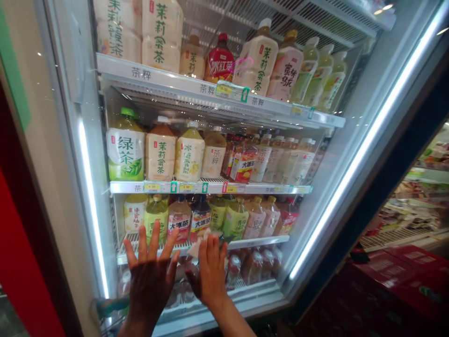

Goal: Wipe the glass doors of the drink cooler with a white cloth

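Observation:
My left hand [150, 276] is raised with its fingers spread, in front of the glass door of a lit drinks fridge. Beside it, my right hand [212, 276] lies flat over a pale, crumpled cloth [193, 249] at the glass, its fingers close together and its thumb out to the left. Most of the cloth is hidden by that hand. Behind the fingers, through the glass, stand a green-labelled bottle [156, 222] and a pink-labelled tea bottle [179, 222] on a lower shelf.
Large tea bottles [125, 152] and several smaller ones fill the shelves. A bright light strip [365, 150] runs down the right side, another [93, 201] down the left. Right of the fridge are dark red boxes [414, 264] and a display shelf [396, 210].

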`<state>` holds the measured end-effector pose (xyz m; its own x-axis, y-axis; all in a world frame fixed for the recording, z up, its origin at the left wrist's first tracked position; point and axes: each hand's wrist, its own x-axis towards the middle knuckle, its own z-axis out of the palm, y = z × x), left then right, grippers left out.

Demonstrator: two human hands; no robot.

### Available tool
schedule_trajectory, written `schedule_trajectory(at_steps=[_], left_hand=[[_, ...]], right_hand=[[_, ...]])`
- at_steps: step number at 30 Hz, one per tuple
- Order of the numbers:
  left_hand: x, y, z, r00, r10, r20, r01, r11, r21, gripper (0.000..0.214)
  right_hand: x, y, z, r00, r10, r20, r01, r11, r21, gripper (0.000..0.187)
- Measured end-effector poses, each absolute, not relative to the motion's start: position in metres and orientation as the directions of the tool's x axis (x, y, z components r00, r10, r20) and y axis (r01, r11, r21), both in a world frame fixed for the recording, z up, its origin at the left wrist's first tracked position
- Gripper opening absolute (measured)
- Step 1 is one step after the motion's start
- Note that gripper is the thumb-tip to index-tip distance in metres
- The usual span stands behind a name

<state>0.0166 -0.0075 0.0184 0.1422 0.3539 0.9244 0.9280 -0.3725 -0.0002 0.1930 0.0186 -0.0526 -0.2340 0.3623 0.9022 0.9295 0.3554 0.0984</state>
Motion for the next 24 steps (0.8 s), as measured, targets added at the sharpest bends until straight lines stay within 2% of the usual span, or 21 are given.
schedule_trajectory(at_steps=[3, 5, 7, 9, 11, 13, 15, 19, 21, 24], left_hand=[[0.016, -0.009, 0.021, 0.134, 0.359, 0.924, 0.923, -0.385, 0.015, 0.085], [0.013, -0.010, 0.025, 0.114, 0.358, 0.927, 0.922, -0.384, 0.035, 0.086], [0.010, -0.011, 0.028, 0.082, 0.370, 0.925, 0.924, -0.377, 0.069, 0.087], [0.007, -0.012, 0.031, 0.050, 0.401, 0.915, 0.924, -0.367, 0.111, 0.087], [0.005, -0.013, 0.033, 0.029, 0.424, 0.905, 0.926, -0.353, 0.135, 0.087], [0.006, -0.014, 0.033, 0.028, 0.426, 0.904, 0.933, -0.337, 0.129, 0.087], [0.007, -0.014, 0.033, 0.040, 0.419, 0.907, 0.939, -0.327, 0.110, 0.086], [0.011, -0.011, 0.034, 0.017, 0.417, 0.909, 0.935, -0.328, 0.133, 0.083], [0.013, -0.009, 0.035, -0.002, 0.420, 0.908, 0.928, -0.336, 0.158, 0.083], [0.013, -0.007, 0.036, -0.001, 0.402, 0.916, 0.928, -0.340, 0.150, 0.082]], right_hand=[[0.173, 0.040, 0.041, -0.204, 0.294, 0.934, 0.928, 0.362, 0.088, 0.089], [0.166, 0.045, 0.072, -0.202, 0.293, 0.934, 0.922, 0.380, 0.080, 0.090], [0.165, 0.040, 0.059, -0.203, 0.318, 0.926, 0.924, 0.374, 0.074, 0.090], [0.171, 0.028, 0.011, -0.232, 0.338, 0.912, 0.925, 0.366, 0.100, 0.087], [0.180, 0.018, -0.043, -0.300, 0.326, 0.896, 0.911, 0.376, 0.169, 0.082], [0.186, 0.015, -0.070, -0.365, 0.298, 0.882, 0.891, 0.387, 0.238, 0.077], [0.186, 0.021, -0.055, -0.376, 0.278, 0.884, 0.890, 0.373, 0.261, 0.078], [0.175, 0.042, 0.053, -0.281, 0.277, 0.919, 0.932, 0.306, 0.193, 0.086], [0.171, 0.047, 0.090, -0.267, 0.278, 0.923, 0.939, 0.291, 0.184, 0.088], [0.175, 0.042, 0.073, -0.308, 0.273, 0.911, 0.928, 0.297, 0.225, 0.086]])
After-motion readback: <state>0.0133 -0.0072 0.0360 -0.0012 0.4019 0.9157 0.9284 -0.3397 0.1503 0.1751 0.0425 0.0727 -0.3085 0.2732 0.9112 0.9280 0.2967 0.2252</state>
